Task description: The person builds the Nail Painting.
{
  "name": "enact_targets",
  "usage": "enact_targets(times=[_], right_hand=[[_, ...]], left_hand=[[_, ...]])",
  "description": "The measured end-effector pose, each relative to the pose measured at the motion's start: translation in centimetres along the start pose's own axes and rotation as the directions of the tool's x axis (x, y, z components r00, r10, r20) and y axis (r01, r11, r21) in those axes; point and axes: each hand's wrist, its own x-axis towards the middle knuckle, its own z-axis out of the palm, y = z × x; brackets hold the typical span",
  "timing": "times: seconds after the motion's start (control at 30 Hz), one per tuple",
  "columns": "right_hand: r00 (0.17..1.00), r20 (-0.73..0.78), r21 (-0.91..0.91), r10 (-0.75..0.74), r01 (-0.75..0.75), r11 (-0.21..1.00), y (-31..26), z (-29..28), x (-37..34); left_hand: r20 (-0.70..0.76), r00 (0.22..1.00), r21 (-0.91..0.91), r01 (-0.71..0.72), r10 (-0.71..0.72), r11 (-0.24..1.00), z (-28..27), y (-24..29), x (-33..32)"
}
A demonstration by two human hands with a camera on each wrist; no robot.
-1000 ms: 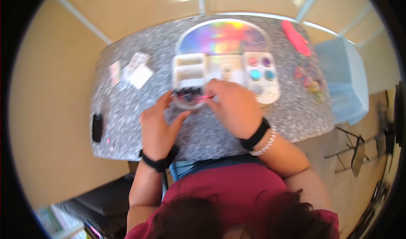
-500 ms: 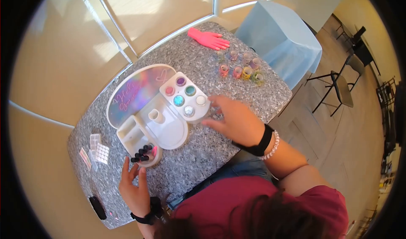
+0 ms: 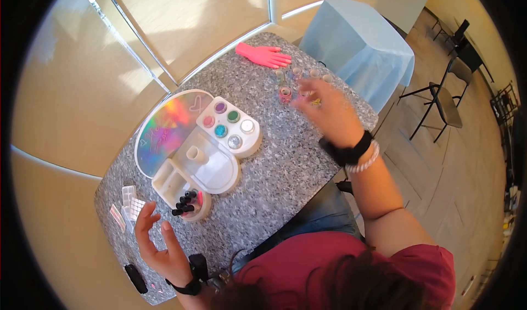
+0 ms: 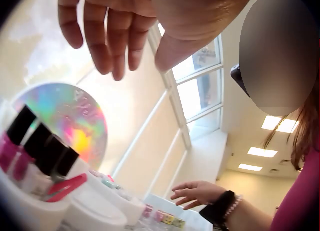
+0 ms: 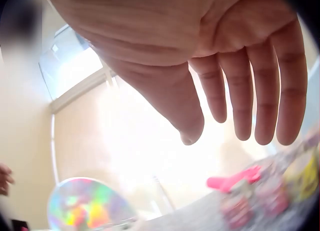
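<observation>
Small jars (image 3: 285, 94) sit at the upper right of the head view. The right hand (image 3: 329, 112) is over them, fingers apart. At lower left, the left hand (image 3: 163, 251), fingers apart too, is near the bottles (image 3: 185, 207).

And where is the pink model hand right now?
In the head view, the pink model hand lies near the far edge of the speckled table, right of the iridescent panel and beyond the small jars near the right hand.
</observation>
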Motion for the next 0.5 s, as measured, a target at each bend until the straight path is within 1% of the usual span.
enact_targets(times=[0.07, 0.1, 0.13, 0.17, 0.2, 0.23, 0.27, 0.33, 0.37, 0.4, 0.47, 0.5], right_hand=[[0.986, -0.139, -0.156, 0.097, -0.119, 0.981, 2.9, -1.9, 2.7], [0.984, -0.169, -0.269, 0.064, -0.109, 0.957, 4.7, -2.8, 3.8], [0.98, -0.197, -0.378, 0.028, -0.102, 0.92, 6.5, -3.6, 4.7], [0.979, -0.201, -0.38, 0.021, -0.098, 0.92, 8.0, -4.1, 5.4], [0.99, -0.128, -0.471, 0.063, -0.117, 0.874, 9.4, -4.4, 6.2], [0.992, -0.059, -0.559, 0.111, -0.125, 0.82, 9.4, -4.6, 6.6], [0.993, -0.06, -0.56, 0.103, -0.118, 0.82, 9.5, -4.5, 6.9], [0.945, 0.029, -0.512, 0.327, -0.267, 0.817, 9.3, -4.4, 7.3], [0.947, 0.029, -0.513, 0.321, -0.261, 0.817, 9.4, -4.4, 7.4], [0.942, 0.029, -0.523, 0.334, -0.27, 0.808, 9.6, -4.4, 7.4], [0.939, 0.035, -0.534, 0.343, -0.273, 0.8, 8.9, -4.1, 6.5], [0.978, -0.054, -0.464, 0.203, -0.205, 0.862, 7.5, -4.0, 5.3]], left_hand=[[0.142, 0.974, -0.158, -0.154, 0.177, 0.975, 0.0, 0.6, 1.0], [0.135, 0.967, -0.277, -0.174, 0.217, 0.945, 1.0, 1.5, 1.4], [0.128, 0.967, -0.283, -0.178, 0.221, 0.943, 1.6, 2.1, 1.7], [0.191, 0.95, -0.334, -0.172, 0.245, 0.927, 2.2, 2.6, 2.0], [0.251, 0.929, -0.382, -0.162, 0.271, 0.91, 2.7, 3.1, 2.3], [0.263, 0.92, -0.409, -0.168, 0.292, 0.897, 3.3, 3.6, 2.5], [0.255, 0.922, -0.41, -0.171, 0.292, 0.896, 3.8, 3.8, 2.5], [0.329, 0.887, -0.564, -0.092, 0.325, 0.821, 5.2, 3.7, 2.1], [0.336, 0.893, -0.584, -0.052, 0.3, 0.81, 5.6, 4.0, 1.7], [0.331, 0.895, -0.585, -0.054, 0.298, 0.81, 5.9, 3.9, 1.5], [0.403, 0.874, -0.596, 0.025, 0.272, 0.803, 6.3, 3.8, 1.2], [0.435, 0.863, -0.596, 0.061, 0.258, 0.801, 6.3, 3.9, 1.2]])
